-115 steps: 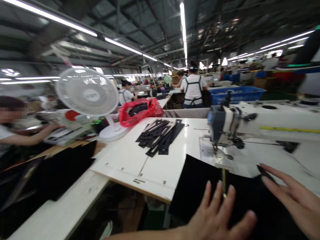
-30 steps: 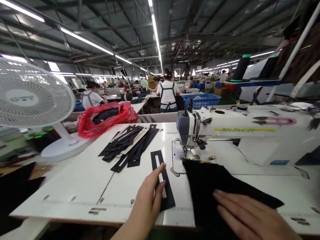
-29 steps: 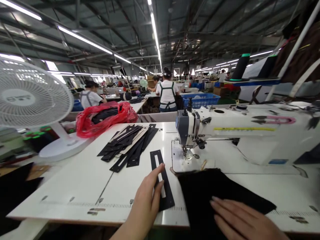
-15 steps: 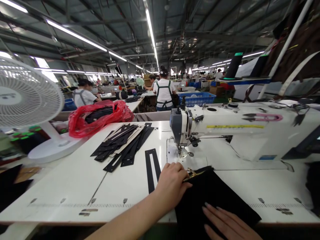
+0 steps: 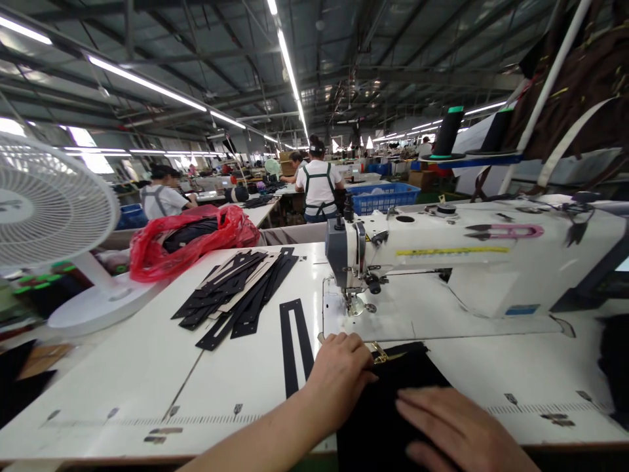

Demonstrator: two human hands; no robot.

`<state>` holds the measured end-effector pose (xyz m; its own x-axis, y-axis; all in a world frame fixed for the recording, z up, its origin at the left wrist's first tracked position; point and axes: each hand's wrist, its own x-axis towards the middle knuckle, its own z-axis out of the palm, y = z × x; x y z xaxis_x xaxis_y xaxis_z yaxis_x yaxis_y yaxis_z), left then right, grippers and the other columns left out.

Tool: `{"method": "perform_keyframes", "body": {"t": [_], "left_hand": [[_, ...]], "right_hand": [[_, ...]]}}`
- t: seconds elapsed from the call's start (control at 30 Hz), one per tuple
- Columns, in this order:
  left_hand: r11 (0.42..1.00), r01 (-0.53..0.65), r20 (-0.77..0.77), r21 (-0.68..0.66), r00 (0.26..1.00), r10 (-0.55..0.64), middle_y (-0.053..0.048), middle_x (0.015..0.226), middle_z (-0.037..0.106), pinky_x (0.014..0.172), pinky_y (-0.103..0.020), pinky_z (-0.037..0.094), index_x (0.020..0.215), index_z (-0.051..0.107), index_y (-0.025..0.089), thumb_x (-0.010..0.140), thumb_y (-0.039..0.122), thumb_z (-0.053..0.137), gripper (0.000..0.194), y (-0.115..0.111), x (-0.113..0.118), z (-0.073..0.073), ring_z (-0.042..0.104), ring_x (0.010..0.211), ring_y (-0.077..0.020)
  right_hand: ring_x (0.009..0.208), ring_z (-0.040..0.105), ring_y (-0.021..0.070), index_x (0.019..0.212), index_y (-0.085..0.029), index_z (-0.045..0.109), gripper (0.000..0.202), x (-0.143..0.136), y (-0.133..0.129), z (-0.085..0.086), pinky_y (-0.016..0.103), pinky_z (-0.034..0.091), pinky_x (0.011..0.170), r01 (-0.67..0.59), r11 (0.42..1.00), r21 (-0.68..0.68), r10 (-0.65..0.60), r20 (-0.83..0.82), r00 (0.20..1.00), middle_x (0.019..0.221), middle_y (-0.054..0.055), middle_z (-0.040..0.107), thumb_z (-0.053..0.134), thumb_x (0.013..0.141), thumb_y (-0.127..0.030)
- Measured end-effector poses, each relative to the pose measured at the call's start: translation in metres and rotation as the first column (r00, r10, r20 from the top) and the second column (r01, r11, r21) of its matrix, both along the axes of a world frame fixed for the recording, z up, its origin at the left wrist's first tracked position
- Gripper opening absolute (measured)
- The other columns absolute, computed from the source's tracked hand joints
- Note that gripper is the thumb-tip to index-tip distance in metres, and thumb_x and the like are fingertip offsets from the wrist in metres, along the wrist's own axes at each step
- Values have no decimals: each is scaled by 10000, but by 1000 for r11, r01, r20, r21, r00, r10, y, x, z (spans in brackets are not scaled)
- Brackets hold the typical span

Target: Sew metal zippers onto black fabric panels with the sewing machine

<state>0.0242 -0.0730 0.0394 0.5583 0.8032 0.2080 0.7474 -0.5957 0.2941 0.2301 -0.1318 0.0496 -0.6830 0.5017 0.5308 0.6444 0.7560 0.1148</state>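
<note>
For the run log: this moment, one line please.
left hand: gripping cloth top edge | right hand: on cloth | slotted strip: flat, left of cloth

Glossy white tabletop (image 5: pixel 128 367), matt black cloth (image 5: pixel 393 406) (brassy metal zipper (image 5: pixel 380 354)).

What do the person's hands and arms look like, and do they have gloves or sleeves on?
Both the left hand and the right hand are bare, with no gloves. The left forearm shows no sleeve, watch or bracelet. I can't see any rings, but the right hand is a bit blurry.

No readable text or numbers.
</note>
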Motion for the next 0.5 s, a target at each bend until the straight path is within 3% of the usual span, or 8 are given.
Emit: {"method": "perform_keyframes", "body": {"t": [0.1, 0.23, 0.33, 0.43, 0.5], "left_hand": [[1000, 20, -35, -9, 999, -21, -20, 913, 586, 763, -328, 418, 829, 588, 185, 794, 232, 667, 98, -7, 3, 1, 528, 842, -200], [999, 36, 14, -11, 999, -36, -28, 911, 584, 756, -309, 418, 805, 585, 170, 820, 164, 612, 32, -13, 2, 15, 529, 839, -190], [993, 98, 154, -72, 984, -86, 3, 880, 600, 762, -266, 417, 808, 588, 186, 818, 168, 620, 38, -9, -3, 41, 547, 851, -167], [969, 174, 206, -174, 969, -137, 48, 740, 610, 656, -213, 420, 814, 587, 205, 862, 220, 576, 52, 3, -2, 69, 574, 720, -129], [970, 192, 179, -151, 970, -164, 53, 709, 610, 626, -207, 417, 824, 593, 208, 868, 244, 572, 61, 12, 2, 86, 579, 687, -126]], "right_hand": [[903, 606, 213, 1055, -180, 615, 234, 8, 26, -12, 360, 517, 771, 155, 982, -111, -170, -138, 976, 994, 93, 642, 479, 885, -266], [794, 568, 197, 769, -204, 607, 158, 15, 38, -9, 352, 483, 696, 134, 947, -291, -180, -140, 974, 842, 59, 592, 493, 874, -238], [817, 564, 188, 778, -220, 591, 183, 19, 32, 16, 328, 462, 718, 109, 924, -366, -191, -196, 962, 848, 45, 585, 474, 895, -300], [721, 581, 159, 785, -235, 576, 251, 26, 31, 50, 279, 460, 650, 127, 880, -459, -230, -176, 957, 769, 14, 602, 412, 922, -366], [632, 573, 154, 771, -235, 568, 303, 32, 34, 72, 281, 449, 589, 176, 911, -373, -234, -116, 965, 708, 7, 606, 363, 933, -387]]}}
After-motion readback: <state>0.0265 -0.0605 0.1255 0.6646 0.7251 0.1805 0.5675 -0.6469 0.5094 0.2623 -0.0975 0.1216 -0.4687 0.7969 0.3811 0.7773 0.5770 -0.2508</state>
